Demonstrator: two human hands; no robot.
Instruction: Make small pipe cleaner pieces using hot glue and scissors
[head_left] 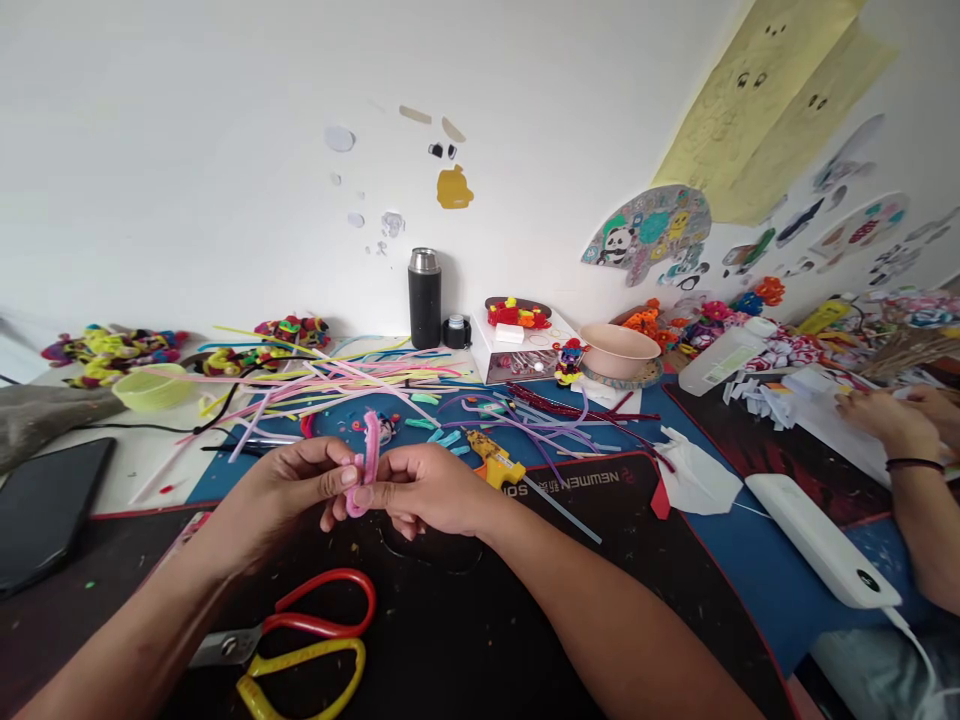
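Observation:
A bent pink pipe cleaner (373,440) stands between my two hands, its upper end poking above the fingers and a curled part below. My left hand (300,485) pinches it from the left between thumb and fingers. From the right, my right hand (427,488) grips the same piece, thumb pressed on its lower part. Below the hands, scissors (319,630) with one red and one yellow handle lie on the black mat (450,650). A yellow glue gun (495,460) rests just beyond my right hand.
Loose pipe cleaners (352,375) in several colours spread behind my hands. A black thermos (425,300) and white box (525,340) stand by the wall. At left lies a dark tablet (52,510); at right, a white power bank (821,540) and another person's hand (885,420).

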